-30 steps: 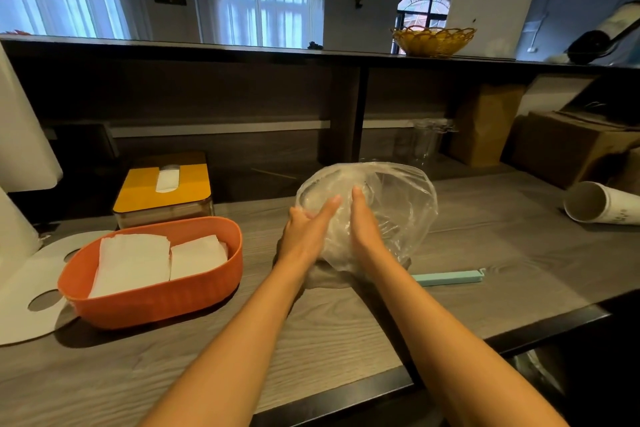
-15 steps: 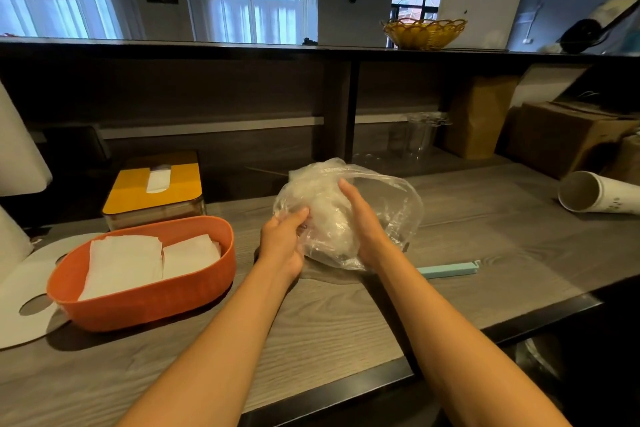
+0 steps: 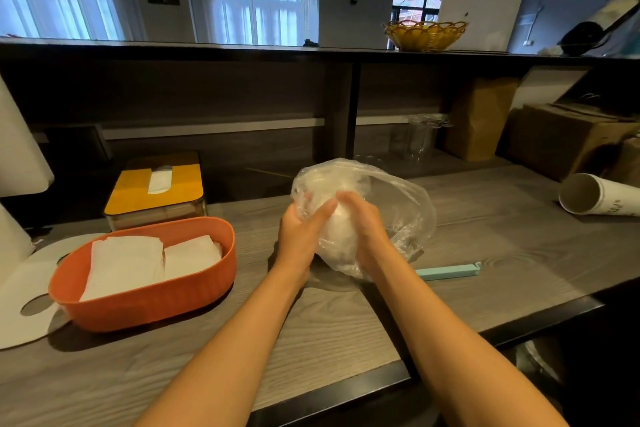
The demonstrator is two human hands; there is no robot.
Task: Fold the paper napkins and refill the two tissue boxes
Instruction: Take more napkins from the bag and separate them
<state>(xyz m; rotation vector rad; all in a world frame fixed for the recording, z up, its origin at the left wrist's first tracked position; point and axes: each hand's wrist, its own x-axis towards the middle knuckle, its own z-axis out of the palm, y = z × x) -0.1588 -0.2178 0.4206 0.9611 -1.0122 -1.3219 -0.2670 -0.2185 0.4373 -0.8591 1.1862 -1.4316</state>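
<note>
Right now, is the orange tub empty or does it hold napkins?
It holds napkins: two stacks of folded white napkins lie side by side inside the orange tub, below its rim.

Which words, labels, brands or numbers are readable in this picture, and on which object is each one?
None can be read.
Paper cup lying on its side: small dark print, too blurred to read.
Orange tub, yellow-lidded tissue box, plastic bag, cardboard box: no visible text.

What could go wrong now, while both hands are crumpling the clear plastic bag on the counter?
1. The plastic bag looks thin and stretched between the left hand and right hand; it may tear.
2. The teal clip lies just beside the right forearm, near the counter edge; a sweep could knock it off.
</note>
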